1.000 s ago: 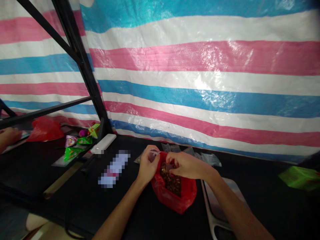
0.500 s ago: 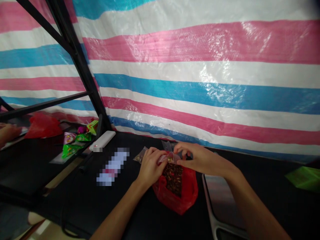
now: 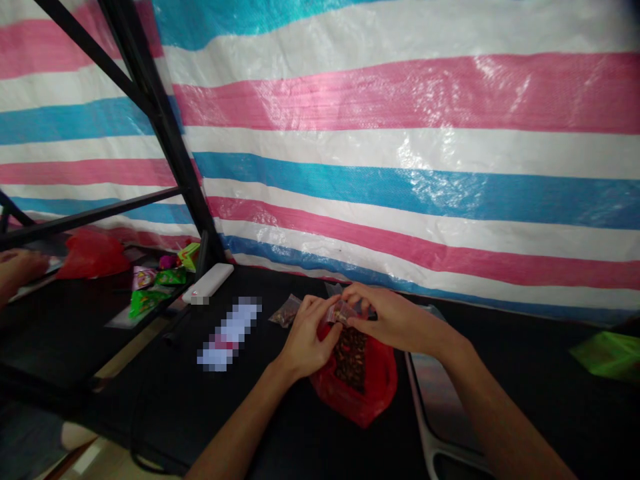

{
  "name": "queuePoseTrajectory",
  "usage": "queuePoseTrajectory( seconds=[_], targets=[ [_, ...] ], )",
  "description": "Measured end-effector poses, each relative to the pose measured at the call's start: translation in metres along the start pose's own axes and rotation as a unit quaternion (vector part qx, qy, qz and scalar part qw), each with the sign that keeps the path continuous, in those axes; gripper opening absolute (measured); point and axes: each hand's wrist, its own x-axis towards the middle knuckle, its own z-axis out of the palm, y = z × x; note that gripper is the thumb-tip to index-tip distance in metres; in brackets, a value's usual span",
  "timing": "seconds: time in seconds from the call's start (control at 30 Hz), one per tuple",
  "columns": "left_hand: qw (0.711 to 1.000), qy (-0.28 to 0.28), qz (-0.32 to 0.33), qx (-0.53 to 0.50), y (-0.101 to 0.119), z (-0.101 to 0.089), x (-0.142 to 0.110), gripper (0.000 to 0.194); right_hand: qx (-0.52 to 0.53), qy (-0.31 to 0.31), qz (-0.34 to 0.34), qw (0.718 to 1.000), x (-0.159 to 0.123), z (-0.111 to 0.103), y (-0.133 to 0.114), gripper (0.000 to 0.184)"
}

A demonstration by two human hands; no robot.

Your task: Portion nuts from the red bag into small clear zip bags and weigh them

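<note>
Between my two hands is a small clear plastic bag [image 3: 341, 312] with a few small brown bits in it. My left hand [image 3: 307, 337] pinches its left side, and my right hand [image 3: 383, 313] grips the right side by thumb and fingers. Right below them a red plastic bag [image 3: 367, 407] lies spread open on the black table, holding a heap of dark brown seed-like pieces [image 3: 351, 360]. Another small clear bag [image 3: 287, 311] with brown contents rests just left of my left hand. More clear plastic [image 3: 333, 289] shows behind my fingers, partly hidden.
A grey-rimmed tray-like object [image 3: 423, 407] lies under my right forearm. To the left are a white power bank-like block [image 3: 209, 283] and a blurred-out item [image 3: 230, 337]. Beyond a black frame [image 3: 170, 153], another person's hand [image 3: 23, 267] is near a red bag [image 3: 95, 253].
The mouth of the small clear bag stood rounded and open before; now it looks flattened between my fingers. My hands have barely shifted. The view has moved slightly.
</note>
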Motion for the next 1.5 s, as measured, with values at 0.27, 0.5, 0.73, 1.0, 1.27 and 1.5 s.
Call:
queuePoseTrajectory(
  seconds=[0.27,0.5,0.73,1.0,1.27,1.5],
  targets=[
    [0.998,-0.008,-0.005,-0.059,-0.005,0.004,-0.002,0.053,-0.003,0.011,-0.059,0.998,-0.002,-0.002,-0.010,0.041],
    [0.997,-0.003,-0.058,-0.054,-0.008,0.009,-0.002,0.048,-0.021,-0.013,-0.076,0.997,-0.001,0.000,-0.017,0.032],
    [0.995,-0.005,-0.061,-0.083,-0.006,0.007,-0.001,0.041,0.007,-0.003,-0.045,0.999,-0.002,0.000,-0.013,0.026],
    [0.995,0.014,-0.019,-0.101,-0.003,0.009,-0.001,0.040,-0.014,0.007,-0.084,0.996,-0.004,-0.002,-0.025,0.026],
    [0.983,-0.027,-0.058,-0.172,0.000,0.008,-0.001,0.041,-0.006,-0.010,-0.049,0.999,-0.005,-0.005,-0.025,0.023],
    [0.978,-0.035,-0.104,-0.177,0.002,-0.002,0.004,0.036,-0.019,0.030,-0.032,0.999,-0.011,-0.018,-0.014,0.034]
  ],
)
